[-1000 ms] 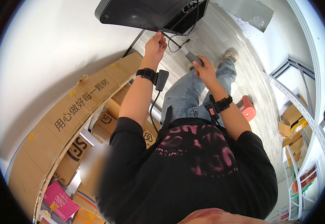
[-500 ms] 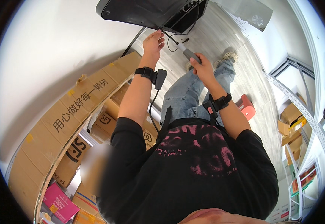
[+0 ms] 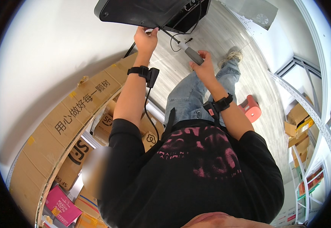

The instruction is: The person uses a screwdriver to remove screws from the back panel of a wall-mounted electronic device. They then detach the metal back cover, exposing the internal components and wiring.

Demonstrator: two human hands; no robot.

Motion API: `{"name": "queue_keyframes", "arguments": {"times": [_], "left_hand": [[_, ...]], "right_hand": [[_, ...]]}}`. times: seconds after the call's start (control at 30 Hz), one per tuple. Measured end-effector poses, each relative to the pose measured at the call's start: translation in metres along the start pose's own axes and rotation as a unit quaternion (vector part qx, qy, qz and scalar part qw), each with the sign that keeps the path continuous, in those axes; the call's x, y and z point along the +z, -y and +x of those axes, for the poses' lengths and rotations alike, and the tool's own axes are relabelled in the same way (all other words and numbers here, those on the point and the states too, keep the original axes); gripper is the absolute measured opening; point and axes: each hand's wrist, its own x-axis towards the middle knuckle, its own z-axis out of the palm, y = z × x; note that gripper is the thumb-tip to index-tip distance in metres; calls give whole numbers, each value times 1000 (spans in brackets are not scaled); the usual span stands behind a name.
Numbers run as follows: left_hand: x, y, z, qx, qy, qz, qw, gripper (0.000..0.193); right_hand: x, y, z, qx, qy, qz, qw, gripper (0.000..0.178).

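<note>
1. Evidently, a tool is being worked against a panel: the right grip (image 3: 205, 68) is closed around the grey handle of a screwdriver-like tool (image 3: 194, 56), in the upper centre of the frame.
2. The tool slants up and left, its dark shaft reaching the lower edge of a black panel (image 3: 135, 15) at the top of the frame; whether the tip is seated in a fastener is too small to tell.
3. The left grip (image 3: 145, 42) is at that same edge, thumb beside the shaft's end; I cannot tell whether it pinches the panel or merely rests there.
4. As I judge it, lining up the tip is the step in hand. The next move calls for a steady left side and the handle kept in line with the shaft before any twist.
5. A thin black cable (image 3: 172, 47) loops near the shaft, so clearance there matters.
</note>
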Motion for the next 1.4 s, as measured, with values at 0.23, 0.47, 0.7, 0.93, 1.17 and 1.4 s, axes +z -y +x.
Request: {"name": "queue_keyframes", "arguments": {"times": [0.23, 0.47, 0.7, 0.93, 1.17, 1.4], "left_hand": [[3, 5, 6, 19, -3, 12, 1000, 26], [1, 3, 6, 26, 0, 37, 999, 24], [3, 11, 8, 23, -5, 69, 997, 25], [1, 3, 7, 8, 5, 59, 998, 23], [1, 7, 7, 16, 2, 46, 999, 24], [1, 5, 7, 18, -4, 51, 999, 22]], "right_hand": [[1, 13, -2, 100, -6, 136, 986, 41], [-6, 29, 3, 191, 14, 186, 964, 27], [-5, 21, 2, 186, 50, 179, 965, 35], [26, 15, -15, 154, -48, 227, 960, 41], [-11, 23, -1, 288, 109, 239, 921, 37], [4, 11, -2, 202, 23, 262, 944, 41]]}}
